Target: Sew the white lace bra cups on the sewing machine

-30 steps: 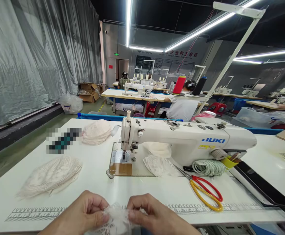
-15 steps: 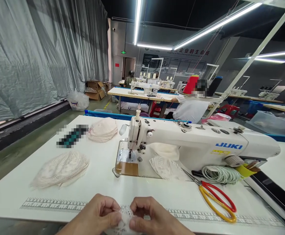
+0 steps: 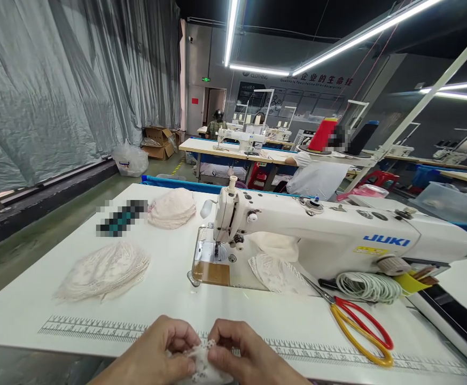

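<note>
Left hand (image 3: 171,350) and right hand (image 3: 239,350) are drawing closer together than a second ago, the gap between their fingertips narrowing. Both are grasping one small piece of white lace (image 3: 204,359), thumbs and fingers pinching it from either side; its lower part is hanging below the hands, its far edge partly hidden by the fingers. The piece is sitting at the near edge of the table (image 3: 169,307), by the printed ruler (image 3: 93,328), well apart from the sewing machine (image 3: 333,235). View is swinging left, so everything is sliding rightward; the lace stack (image 3: 105,271) and scissors (image 3: 336,305) are keeping their places on the table. Reading: the work is remaining finger work, the grip tightening up, with no stitching under way.
</note>
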`<state>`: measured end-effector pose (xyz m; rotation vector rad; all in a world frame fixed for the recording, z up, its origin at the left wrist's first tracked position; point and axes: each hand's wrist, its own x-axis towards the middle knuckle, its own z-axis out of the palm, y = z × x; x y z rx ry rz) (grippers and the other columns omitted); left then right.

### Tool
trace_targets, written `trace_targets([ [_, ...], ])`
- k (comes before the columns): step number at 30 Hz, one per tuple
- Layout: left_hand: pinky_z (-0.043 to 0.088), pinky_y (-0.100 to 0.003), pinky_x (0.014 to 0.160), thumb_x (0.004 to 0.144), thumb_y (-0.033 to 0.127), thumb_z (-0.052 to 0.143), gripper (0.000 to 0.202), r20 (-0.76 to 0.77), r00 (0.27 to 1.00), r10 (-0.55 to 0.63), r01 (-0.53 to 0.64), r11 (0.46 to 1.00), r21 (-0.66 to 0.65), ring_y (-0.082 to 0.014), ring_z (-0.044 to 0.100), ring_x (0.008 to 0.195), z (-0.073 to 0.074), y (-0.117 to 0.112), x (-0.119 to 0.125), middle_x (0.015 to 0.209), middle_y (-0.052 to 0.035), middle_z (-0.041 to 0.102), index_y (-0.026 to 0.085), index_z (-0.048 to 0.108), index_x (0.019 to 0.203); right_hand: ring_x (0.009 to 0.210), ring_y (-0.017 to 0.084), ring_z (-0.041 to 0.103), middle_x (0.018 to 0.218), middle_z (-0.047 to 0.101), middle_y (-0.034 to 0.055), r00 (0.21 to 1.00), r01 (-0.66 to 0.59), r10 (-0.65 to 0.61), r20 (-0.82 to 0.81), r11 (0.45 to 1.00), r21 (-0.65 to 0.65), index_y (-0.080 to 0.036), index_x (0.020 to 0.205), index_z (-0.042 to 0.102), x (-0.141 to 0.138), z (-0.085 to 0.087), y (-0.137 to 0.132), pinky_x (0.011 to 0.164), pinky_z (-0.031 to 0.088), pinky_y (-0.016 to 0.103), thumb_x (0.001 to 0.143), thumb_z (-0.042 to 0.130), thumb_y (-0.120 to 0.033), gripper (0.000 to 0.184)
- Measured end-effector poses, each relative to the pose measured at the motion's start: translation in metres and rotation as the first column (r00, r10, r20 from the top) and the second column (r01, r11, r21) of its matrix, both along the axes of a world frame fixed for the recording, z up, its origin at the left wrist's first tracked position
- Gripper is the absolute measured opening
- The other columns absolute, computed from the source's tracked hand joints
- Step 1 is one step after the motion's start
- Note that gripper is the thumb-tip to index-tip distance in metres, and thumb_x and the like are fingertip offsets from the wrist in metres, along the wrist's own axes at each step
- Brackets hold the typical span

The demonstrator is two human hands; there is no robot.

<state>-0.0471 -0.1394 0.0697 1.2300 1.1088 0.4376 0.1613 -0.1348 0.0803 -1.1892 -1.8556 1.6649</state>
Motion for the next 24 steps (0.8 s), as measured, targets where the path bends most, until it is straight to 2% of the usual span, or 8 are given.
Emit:
trace_targets([
  [2,0.035,-0.023,0.062,0.060,0.030,0.068,0.028,0.085,0.996,-0.018,0.020,1.000,-0.020,-0.0151,0.052,0.068,-0.003,0.001,0.001,0.070,0.0021,0.060,0.014,0.060,0.082,0.060,0.010,0.031,0.061,0.034,-0.0053,1.000,-0.007,0.007,-0.019,1.000,0.003,-0.017,0.070,0.046,0.000,0.003,0.002,0.052,0.025,0.022,0.084,0.049,-0.057,0.042],
  [5,0.032,-0.023,0.058,0.059,0.032,0.068,0.028,0.111,0.994,0.018,-0.013,0.999,-0.040,-0.0134,0.049,0.062,-0.007,0.002,0.003,0.064,0.0026,0.058,0.013,0.060,0.078,0.059,0.010,0.031,0.062,0.035,-0.0051,1.000,-0.026,0.025,0.015,0.999,0.047,-0.018,0.072,0.047,0.000,0.007,-0.001,0.052,0.025,0.022,0.087,0.044,-0.056,0.042],
  [9,0.031,-0.023,0.057,0.061,0.028,0.064,0.022,0.062,0.998,0.030,-0.029,0.999,-0.020,-0.0139,0.049,0.064,-0.003,0.002,0.004,0.065,0.0012,0.060,0.013,0.062,0.077,0.074,0.014,0.043,0.080,0.049,-0.0028,0.996,-0.028,0.018,0.085,0.992,0.122,-0.020,0.091,0.053,0.001,0.005,-0.010,0.064,0.032,0.023,0.068,0.072,-0.043,0.037],
  [12,0.034,-0.024,0.060,0.060,0.025,0.061,0.019,0.036,0.999,0.024,-0.024,1.000,-0.003,-0.0146,0.050,0.067,0.001,0.001,0.004,0.066,0.0023,0.058,0.014,0.061,0.076,0.080,0.016,0.045,0.082,0.050,-0.0010,0.983,0.045,-0.072,0.168,0.986,0.160,-0.021,0.087,0.053,0.000,-0.002,-0.013,0.072,0.034,0.025,0.080,0.060,-0.039,0.020],
  [14,0.036,-0.024,0.064,0.060,0.025,0.060,0.019,0.048,0.998,0.034,-0.035,0.999,0.007,-0.0157,0.052,0.070,0.000,0.000,0.002,0.069,0.0024,0.059,0.016,0.060,0.077,0.075,0.015,0.043,0.076,0.046,-0.0010,0.984,0.052,-0.074,0.160,0.989,0.135,-0.019,0.082,0.052,0.001,-0.006,-0.011,0.068,0.034,0.025,0.090,0.046,-0.043,0.026],
  [17,0.038,-0.026,0.067,0.058,0.027,0.060,0.027,0.068,0.996,0.059,-0.060,0.998,0.008,-0.0175,0.054,0.075,-0.007,-0.002,0.001,0.074,0.0010,0.061,0.016,0.059,0.083,0.062,0.012,0.034,0.066,0.037,-0.0041,0.998,0.009,-0.014,0.054,0.997,0.081,-0.018,0.074,0.046,0.001,-0.009,-0.007,0.056,0.029,0.023,0.092,0.039,-0.051,0.038],
  [20,0.038,-0.026,0.067,0.058,0.028,0.060,0.028,0.062,0.997,0.048,-0.048,0.999,0.007,-0.0171,0.053,0.073,-0.010,-0.003,-0.001,0.073,0.0014,0.059,0.016,0.059,0.083,0.062,0.011,0.033,0.065,0.036,-0.0051,0.999,-0.013,0.014,-0.049,1.000,0.020,-0.018,0.075,0.047,0.002,-0.010,-0.006,0.056,0.027,0.023,0.088,0.049,-0.051,0.036],
  [24,0.035,-0.025,0.064,0.060,0.033,0.065,0.030,0.050,0.999,0.000,-0.001,1.000,0.015,-0.0156,0.049,0.070,-0.004,-0.002,-0.002,0.073,0.0016,0.058,0.015,0.060,0.084,0.069,0.012,0.038,0.070,0.042,-0.0039,0.996,-0.002,-0.003,-0.087,0.998,-0.060,-0.017,0.079,0.052,0.004,-0.015,-0.008,0.062,0.030,0.023,0.080,0.063,-0.046,0.031],
])
